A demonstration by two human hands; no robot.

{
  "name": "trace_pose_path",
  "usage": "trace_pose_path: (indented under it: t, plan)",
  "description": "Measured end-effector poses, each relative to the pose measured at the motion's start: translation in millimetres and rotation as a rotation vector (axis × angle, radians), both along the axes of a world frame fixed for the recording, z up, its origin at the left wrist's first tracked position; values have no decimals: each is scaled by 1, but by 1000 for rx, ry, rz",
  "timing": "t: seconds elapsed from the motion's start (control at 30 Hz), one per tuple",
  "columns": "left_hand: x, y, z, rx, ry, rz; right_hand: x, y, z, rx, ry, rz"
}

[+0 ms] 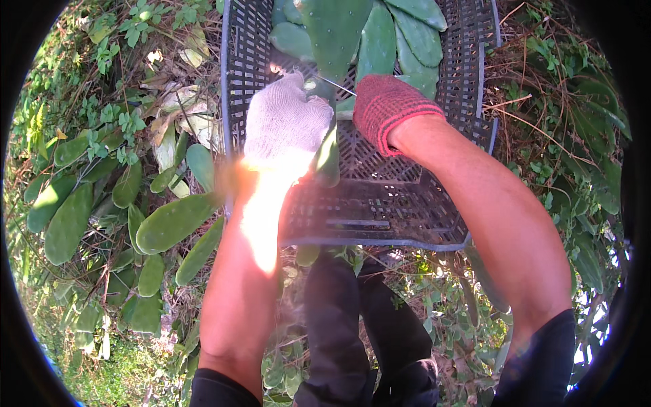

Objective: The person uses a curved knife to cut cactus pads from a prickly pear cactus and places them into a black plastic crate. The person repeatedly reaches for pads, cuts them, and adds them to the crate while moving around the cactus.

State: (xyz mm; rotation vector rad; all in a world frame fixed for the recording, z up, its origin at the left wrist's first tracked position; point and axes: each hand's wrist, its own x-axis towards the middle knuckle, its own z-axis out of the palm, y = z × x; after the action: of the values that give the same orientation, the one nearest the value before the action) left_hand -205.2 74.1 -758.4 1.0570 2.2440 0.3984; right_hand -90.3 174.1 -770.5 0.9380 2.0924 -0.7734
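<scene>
My left hand (287, 122), in a pale grey knit glove, is closed around green cactus pads over the crate. A large pad (336, 37) rises beyond the fingers, and a smaller pad (328, 161) shows below the thumb side. To its right, my right hand (392, 112), in a red and dark striped glove, is wrapped around a knife whose handle is hidden in the fist. The knife's thin blade (338, 86) points left and crosses the base of the large pad, close to my left thumb. Beneath both hands is a dark plastic crate (366, 234).
Several cut cactus pads (413, 34) lie at the crate's far end. Growing cactus pads (175, 224) and dry leaves crowd the left side. Tangled stems and vines (542, 129) stand on the right. My legs in dark trousers (332, 319) are just below the crate's near rim.
</scene>
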Motion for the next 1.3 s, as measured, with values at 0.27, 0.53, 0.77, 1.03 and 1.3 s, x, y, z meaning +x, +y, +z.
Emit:
trace_pose_path:
  t: [0.27,0.53,0.77,1.03,1.3]
  plan:
    - [-3,-3,-1,-18,-48,86,1,-8,-17,53,59,-4]
    - [-8,-10,-19,230,48,-92,-4,4,-14,28,56,121]
    - [6,-5,-7,80,-47,20,4,-12,-41,103,150,-187]
    - [13,-5,0,148,1,-47,21,1,-42,-14,74,44]
    - [24,2,12,39,-105,38,33,-3,-56,19,258,-28]
